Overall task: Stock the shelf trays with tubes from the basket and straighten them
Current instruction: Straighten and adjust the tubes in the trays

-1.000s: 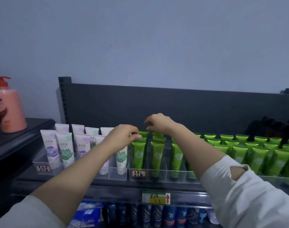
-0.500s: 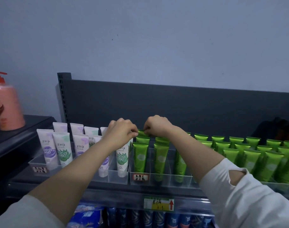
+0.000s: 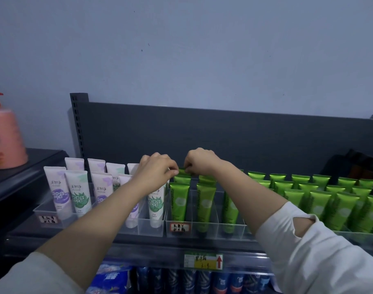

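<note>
Head view: curling the left fingers (image 3: pixel 173 169) and right fingers (image 3: pixel 188 166) inward, tips nearly meeting, and seemingly pinching the crimped top of the rear green tube (image 3: pixel 184 172) from either side, though hiding the actual contact under the knuckles. Holding the left hand (image 3: pixel 158 170) and right hand (image 3: pixel 199 161) close together just above the leftmost lane of the clear tray (image 3: pixel 211 231). Gripping that tube upright at the back of its lane, behind other green tubes (image 3: pixel 179 200) standing cap down and filling further lanes off to the right. Reaching over white tubes (image 3: pixel 78 194) standing in a second clear tray (image 3: pixel 60 222) just to the left. Working above a dark shelf (image 3: pixel 143 248) carrying both trays, a yellow-and-green price tag (image 3: pixel 203 261) clipped to its front edge. Facing a dark grey back panel (image 3: pixel 223 134) and a blue-grey wall (image 3: pixel 181 49) above it. Seeing, at far left, a pink pump bottle (image 3: pixel 6 136) standing on a black ledge (image 3: pixel 32 164), and below, blurred blue packages (image 3: pixel 181 281) on a lower level.
</note>
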